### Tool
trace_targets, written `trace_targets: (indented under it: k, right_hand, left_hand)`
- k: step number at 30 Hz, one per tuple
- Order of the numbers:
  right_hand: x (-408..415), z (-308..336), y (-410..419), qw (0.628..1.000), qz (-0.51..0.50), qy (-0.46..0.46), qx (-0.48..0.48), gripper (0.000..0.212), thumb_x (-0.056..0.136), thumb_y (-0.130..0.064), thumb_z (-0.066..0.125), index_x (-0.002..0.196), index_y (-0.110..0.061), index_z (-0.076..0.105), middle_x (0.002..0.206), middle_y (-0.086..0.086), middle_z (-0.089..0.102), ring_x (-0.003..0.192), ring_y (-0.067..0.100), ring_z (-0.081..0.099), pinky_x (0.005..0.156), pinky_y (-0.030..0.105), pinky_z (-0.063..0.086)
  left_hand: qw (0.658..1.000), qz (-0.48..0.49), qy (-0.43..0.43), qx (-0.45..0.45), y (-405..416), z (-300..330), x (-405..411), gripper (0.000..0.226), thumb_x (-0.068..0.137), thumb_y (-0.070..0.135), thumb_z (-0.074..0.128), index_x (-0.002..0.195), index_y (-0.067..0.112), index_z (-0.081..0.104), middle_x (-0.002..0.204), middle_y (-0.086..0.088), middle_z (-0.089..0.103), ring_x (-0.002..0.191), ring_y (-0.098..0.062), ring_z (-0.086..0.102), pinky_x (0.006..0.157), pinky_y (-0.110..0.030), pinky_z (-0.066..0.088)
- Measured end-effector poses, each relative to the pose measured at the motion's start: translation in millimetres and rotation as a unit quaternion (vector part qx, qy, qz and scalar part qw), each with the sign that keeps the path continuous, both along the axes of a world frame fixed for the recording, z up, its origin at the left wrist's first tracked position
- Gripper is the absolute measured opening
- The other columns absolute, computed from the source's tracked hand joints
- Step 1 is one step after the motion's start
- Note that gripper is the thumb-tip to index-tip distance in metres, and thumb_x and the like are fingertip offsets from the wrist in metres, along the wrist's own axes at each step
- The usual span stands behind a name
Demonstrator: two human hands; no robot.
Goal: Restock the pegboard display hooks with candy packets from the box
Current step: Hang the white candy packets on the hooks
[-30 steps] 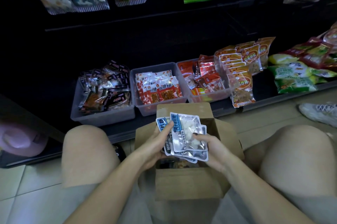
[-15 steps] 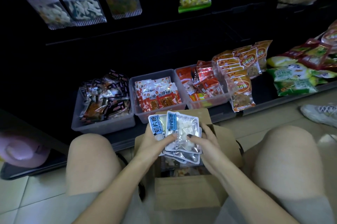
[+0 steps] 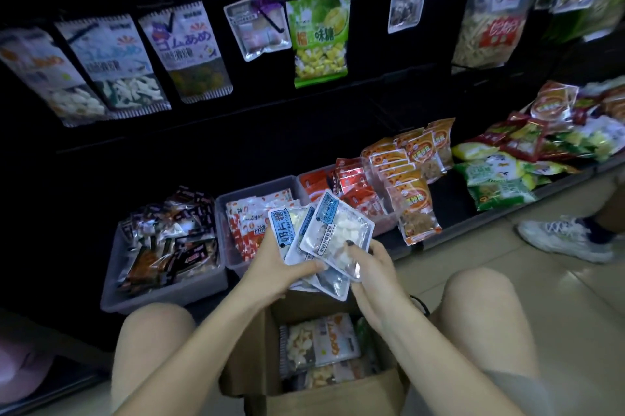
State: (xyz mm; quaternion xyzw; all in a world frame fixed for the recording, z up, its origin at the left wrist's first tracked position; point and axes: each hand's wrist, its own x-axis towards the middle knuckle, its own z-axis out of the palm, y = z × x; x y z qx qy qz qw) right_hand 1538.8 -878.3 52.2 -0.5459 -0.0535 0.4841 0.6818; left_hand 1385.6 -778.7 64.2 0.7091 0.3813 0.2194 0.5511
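Observation:
My left hand (image 3: 275,272) grips a fanned stack of clear candy packets (image 3: 324,239) with blue labels, thumb across the lower edge. My right hand (image 3: 368,266) pinches the top packet of the stack at its right corner. Both hands hold the stack above the open cardboard box (image 3: 338,395) between my knees, where more packets (image 3: 321,344) lie inside. On the dark pegboard above, a clear packet (image 3: 257,26) hangs on a black hook (image 3: 270,18), beside a green candy bag (image 3: 319,36).
Grey bins (image 3: 162,294) of snack packs line the low shelf in front of me. More bags (image 3: 111,64) hang at upper left and others (image 3: 490,16) at upper right. Another person's white shoe (image 3: 568,239) stands on the tiled floor at right.
The stack of packets has risen out of the box and tilted to the right. My view has lifted, showing more of the pegboard hooks.

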Motion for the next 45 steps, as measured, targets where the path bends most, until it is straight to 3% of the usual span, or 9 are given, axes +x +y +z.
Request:
trace_targets:
  k: [4, 10, 16, 22, 26, 35, 38, 42, 45]
  right_hand:
    - [16.3, 29.2, 2.5, 0.999, 0.028, -0.024, 0.011, 0.024, 0.100, -0.001, 0.060, 0.124, -0.004, 0.056, 0.117, 0.021, 0.072, 0.103, 0.033, 0.073, 0.085, 0.047, 0.058]
    - [43.1, 58.6, 6.7, 0.996, 0.010, -0.086, 0.018, 0.045, 0.084, 0.006, 0.071, 0.122, -0.016, 0.058, 0.118, 0.012, 0.073, 0.109, 0.032, 0.072, 0.104, 0.059, 0.052]
    - [72.9, 105.0, 11.2, 0.991, 0.029, -0.115, 0.063, 0.083, 0.080, 0.011, 0.070, 0.137, -0.042, 0.040, 0.117, 0.002, 0.073, 0.099, 0.024, 0.077, 0.088, 0.054, 0.058]
    - [96.8, 159.2, 29.9, 0.983, 0.061, -0.156, 0.070, 0.052, 0.080, 0.000, 0.076, 0.125, -0.015, 0.055, 0.111, 0.012, 0.076, 0.101, 0.033, 0.075, 0.087, 0.051, 0.055]
    - [109.8, 206.1, 47.1, 0.978, 0.059, -0.180, 0.091, 0.048, 0.082, 0.002, 0.076, 0.123, -0.006, 0.052, 0.116, 0.017, 0.070, 0.095, 0.028, 0.076, 0.073, 0.041, 0.061]
    - [146.3, 310.9, 75.2, 0.936, 0.101, -0.309, 0.133, 0.037, 0.085, -0.004, 0.078, 0.115, -0.007, 0.058, 0.112, 0.011, 0.077, 0.098, 0.024, 0.078, 0.080, 0.040, 0.063]
    - [161.6, 343.9, 92.3, 0.934, 0.079, -0.298, 0.181, 0.033, 0.090, -0.003, 0.073, 0.120, -0.004, 0.058, 0.117, 0.015, 0.075, 0.098, 0.027, 0.077, 0.081, 0.041, 0.065]
    - [178.9, 389.2, 120.1, 0.930, 0.046, -0.255, 0.259, 0.030, 0.097, 0.000, 0.064, 0.125, -0.004, 0.054, 0.121, 0.016, 0.071, 0.094, 0.024, 0.078, 0.068, 0.030, 0.063]
    - [191.2, 416.7, 141.6, 0.924, 0.035, -0.240, 0.297, 0.033, 0.099, 0.001, 0.060, 0.132, 0.003, 0.056, 0.128, 0.019, 0.069, 0.105, 0.027, 0.076, 0.072, 0.031, 0.063]
  left_hand:
    - [1.000, -0.003, -0.024, -0.009, 10.5, 27.3, 9.1, 0.069, 0.083, 0.009, 0.087, 0.134, 0.035, 0.048, 0.129, 0.013, 0.069, 0.113, -0.006, 0.070, 0.085, -0.023, 0.060]
    - [0.997, -0.002, -0.070, -0.032, 21.5, 69.4, 22.1, 0.075, 0.080, 0.002, 0.078, 0.138, 0.040, 0.051, 0.128, 0.015, 0.072, 0.113, -0.008, 0.071, 0.079, -0.024, 0.058]
    - [0.997, -0.004, -0.075, -0.009, 35.6, 110.7, 38.8, 0.067, 0.079, 0.005, 0.076, 0.135, 0.033, 0.053, 0.124, 0.010, 0.074, 0.113, -0.014, 0.072, 0.088, -0.034, 0.054]
    - [0.994, -0.032, -0.089, 0.056, 51.1, 173.7, 60.6, 0.063, 0.090, -0.001, 0.068, 0.132, 0.043, 0.054, 0.121, 0.022, 0.073, 0.104, -0.003, 0.072, 0.078, -0.020, 0.056]
    - [0.988, -0.035, -0.109, 0.101, 61.9, 220.4, 76.5, 0.071, 0.084, 0.006, 0.075, 0.140, 0.042, 0.051, 0.128, 0.019, 0.070, 0.115, -0.008, 0.070, 0.092, -0.032, 0.056]
    - [0.974, 0.050, -0.170, 0.140, 99.4, 305.2, 87.7, 0.062, 0.068, 0.021, 0.078, 0.124, 0.040, 0.061, 0.118, 0.014, 0.076, 0.109, -0.013, 0.073, 0.096, -0.037, 0.055]
    - [0.969, 0.083, -0.182, 0.147, 115.9, 328.6, 91.5, 0.050, 0.082, 0.008, 0.077, 0.119, 0.038, 0.061, 0.113, 0.010, 0.076, 0.103, -0.015, 0.073, 0.084, -0.031, 0.055]
    - [0.966, 0.095, -0.168, 0.169, 134.1, 354.5, 99.0, 0.054, 0.073, 0.024, 0.081, 0.120, 0.042, 0.060, 0.120, 0.007, 0.072, 0.107, -0.021, 0.072, 0.097, -0.050, 0.058]
    - [0.963, 0.079, -0.169, 0.193, 140.5, 367.1, 107.5, 0.049, 0.083, 0.018, 0.078, 0.120, 0.042, 0.058, 0.121, 0.007, 0.071, 0.109, -0.022, 0.070, 0.096, -0.042, 0.056]
